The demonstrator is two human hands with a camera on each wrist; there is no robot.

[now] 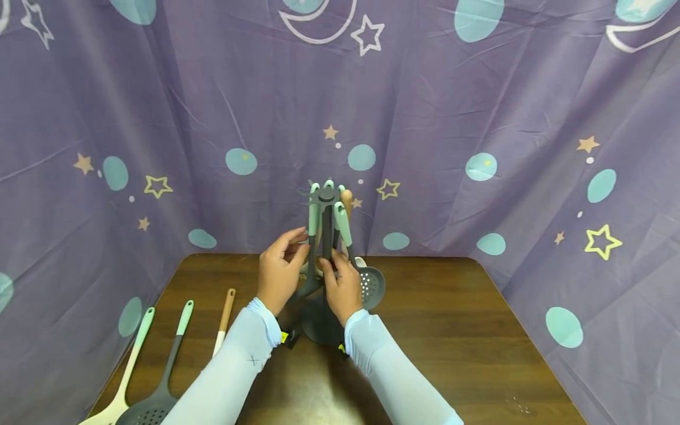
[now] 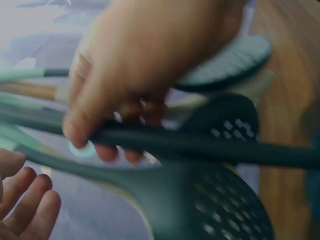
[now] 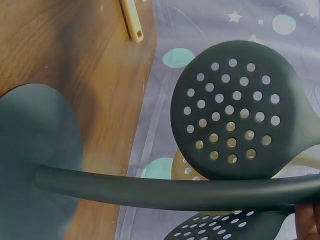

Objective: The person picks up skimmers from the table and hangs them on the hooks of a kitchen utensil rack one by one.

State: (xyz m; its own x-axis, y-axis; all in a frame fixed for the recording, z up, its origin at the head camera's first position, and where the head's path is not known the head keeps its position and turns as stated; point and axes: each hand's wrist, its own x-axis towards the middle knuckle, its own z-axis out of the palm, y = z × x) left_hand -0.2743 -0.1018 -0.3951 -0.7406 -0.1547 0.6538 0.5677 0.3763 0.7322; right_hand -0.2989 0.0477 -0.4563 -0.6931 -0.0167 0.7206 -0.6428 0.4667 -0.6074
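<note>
A dark utensil stand has an upright pole and a round base, the base also showing in the right wrist view. My right hand grips the pole partway down, thumb and fingers around it. Several utensils with mint handles and one with a wooden handle hang from its top. Beside the stand's left side is my left hand, fingers loosely bent, near a dark skimmer. In the left wrist view, the left fingers appear apart from that skimmer. A dark perforated skimmer hangs beside the pole.
On the left of the brown table lie a cream utensil with a mint handle, a dark skimmer with a mint handle and a wooden-handled utensil. A purple patterned curtain surrounds the table's back and sides.
</note>
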